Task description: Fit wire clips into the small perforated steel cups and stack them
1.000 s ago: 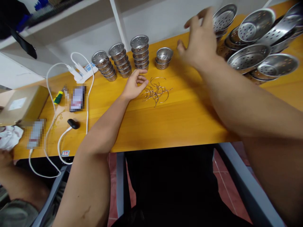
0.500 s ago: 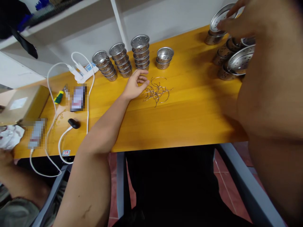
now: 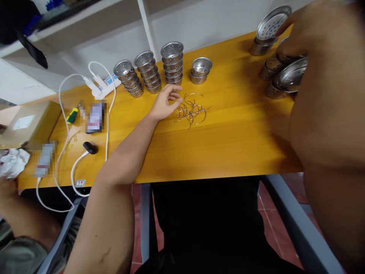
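My left hand (image 3: 167, 102) rests on the wooden table (image 3: 222, 148), fingers loosely curled and apart, holding nothing. Right beside its thumb lies a loose pile of thin curved metal wires (image 3: 191, 111). Behind it stand tall stacks of perforated metal cups (image 3: 172, 62) and a shorter stack (image 3: 200, 70). At the upper right my right hand (image 3: 293, 38) reaches among more perforated metal pieces; its fingers are partly hidden and blurred. Near its fingertips a round perforated piece (image 3: 272, 24) leans tilted on a cup (image 3: 261, 46). Another wide piece (image 3: 293, 74) sits on a cup beneath my right wrist.
On the left are a power strip (image 3: 105, 89) with white cables, a phone (image 3: 96, 117), a green and yellow tool (image 3: 72, 115), a black object (image 3: 90, 147) and a cardboard box (image 3: 34, 123). Another person's arm (image 3: 25, 213) is at the lower left.
My right hand has come away from the tilted round piece, which now leans on the cup by itself, and has moved slightly down and right. My left hand keeps its place by the wires.
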Available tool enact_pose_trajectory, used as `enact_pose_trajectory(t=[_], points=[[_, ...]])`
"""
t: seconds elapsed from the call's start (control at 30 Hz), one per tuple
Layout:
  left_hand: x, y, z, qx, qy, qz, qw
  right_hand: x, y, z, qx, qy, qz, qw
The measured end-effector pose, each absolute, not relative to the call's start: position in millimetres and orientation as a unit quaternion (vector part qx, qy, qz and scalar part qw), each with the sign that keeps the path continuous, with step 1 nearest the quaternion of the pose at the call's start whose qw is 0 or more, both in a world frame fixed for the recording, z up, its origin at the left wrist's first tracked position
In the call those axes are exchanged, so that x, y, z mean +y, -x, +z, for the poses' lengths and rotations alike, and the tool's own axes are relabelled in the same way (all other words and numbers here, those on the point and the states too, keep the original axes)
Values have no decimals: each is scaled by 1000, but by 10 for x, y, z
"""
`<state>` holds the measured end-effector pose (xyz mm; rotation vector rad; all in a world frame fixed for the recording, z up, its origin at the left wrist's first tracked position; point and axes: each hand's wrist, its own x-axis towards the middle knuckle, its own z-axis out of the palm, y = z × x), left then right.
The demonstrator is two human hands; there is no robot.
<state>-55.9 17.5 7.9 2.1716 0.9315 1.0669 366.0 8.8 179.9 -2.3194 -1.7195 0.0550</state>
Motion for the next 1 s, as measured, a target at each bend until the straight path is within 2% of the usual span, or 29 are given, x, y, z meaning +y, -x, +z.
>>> enact_pose_trajectory(t=[0.03,0.13,0.33,0.67,0.8,0.9,1.0], points=[[178,562,76,349,-807,394,268,-9,-3546,1862,-580,810,20,81],[170,564,88,357,-807,389,265,-176,-3356,1997,-561,823,46,73],[123,553,141,352,-806,393,268,-167,-3393,1996,-555,818,46,142],[123,554,145,345,-812,388,266,-172,-3440,1900,-589,785,18,193],[131,567,136,331,-812,402,265,-7,-3584,1856,-605,753,-11,258],[150,558,129,337,-800,410,279,-120,-3450,1986,-636,708,0,308],[120,487,164,336,-781,418,320,-398,-3041,2134,-692,651,27,311]])
